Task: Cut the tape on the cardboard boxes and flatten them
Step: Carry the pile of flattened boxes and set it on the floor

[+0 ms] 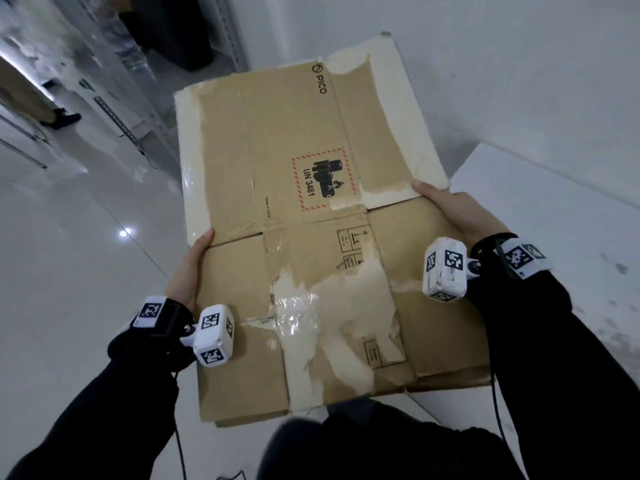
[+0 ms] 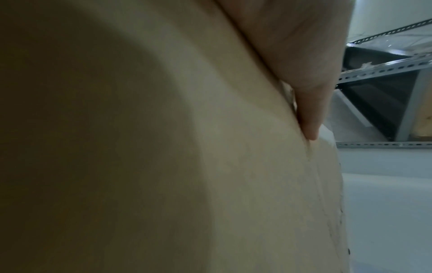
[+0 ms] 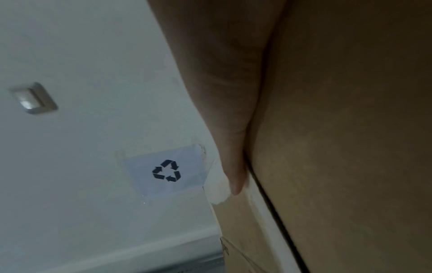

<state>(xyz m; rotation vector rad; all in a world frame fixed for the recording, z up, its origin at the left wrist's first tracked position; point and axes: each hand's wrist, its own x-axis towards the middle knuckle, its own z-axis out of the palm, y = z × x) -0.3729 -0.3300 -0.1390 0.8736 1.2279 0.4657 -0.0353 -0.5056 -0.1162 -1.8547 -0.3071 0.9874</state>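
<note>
A flattened brown cardboard box point(image 1: 311, 202) printed "PICO" and "UN 3481" is held level in front of me, with pale tape remnants point(image 1: 304, 317) along its edges and across its near panels. My left hand point(image 1: 188, 268) grips its left edge, thumb on top. My right hand point(image 1: 457, 213) grips the right edge the same way, and the other fingers of both hands are hidden beneath. In the left wrist view the thumb point(image 2: 311, 110) lies flat along the cardboard point(image 2: 163, 147). In the right wrist view the thumb point(image 3: 233, 147) presses the cardboard point(image 3: 350, 147).
A white table point(image 1: 554, 220) stands at my right under the box's corner. Metal shelving point(image 1: 114, 109) and another person's shoe point(image 1: 59, 117) are at the upper left on the glossy floor point(image 1: 69, 254). A recycling sign point(image 3: 166, 170) and a switch point(image 3: 32, 97) are on the white wall.
</note>
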